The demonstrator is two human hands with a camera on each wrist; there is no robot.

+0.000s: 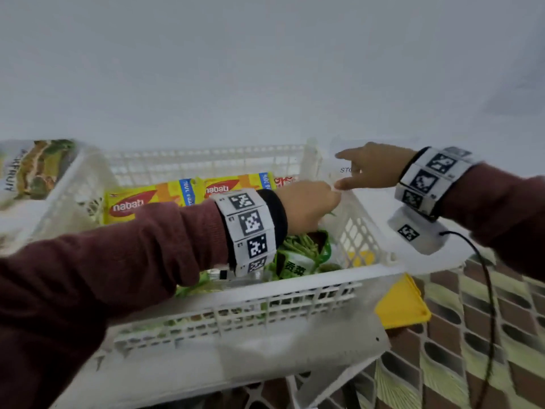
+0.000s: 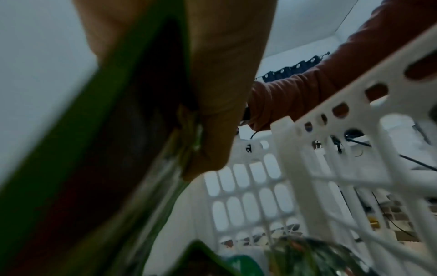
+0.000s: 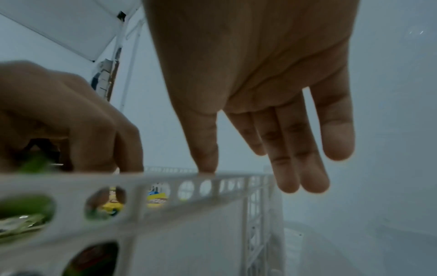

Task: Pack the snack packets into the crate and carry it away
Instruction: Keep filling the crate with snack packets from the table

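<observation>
A white slatted crate [image 1: 295, 293] stands before me on a white table. Two yellow Nabati packets [image 1: 144, 202] lie against its back wall, and green vegetable-snack packets [image 1: 298, 258] lie at its front right. My left hand [image 1: 309, 205] reaches across the crate and grips a green packet [image 2: 99, 149] near the right wall; the wrist view shows fingers curled round its edge. My right hand [image 1: 365, 169] hovers outside the right rim with straight, spread fingers [image 3: 302, 149]; its thumb tip touches the crate rim [image 3: 165, 179]. It holds nothing.
A second white basket with a jackfruit packet [image 1: 35, 169] stands at the far left. A yellow flat object [image 1: 404, 305] lies under the crate's right front corner. A black cable [image 1: 489, 290] hangs from my right wrist over the patterned floor [image 1: 472, 335].
</observation>
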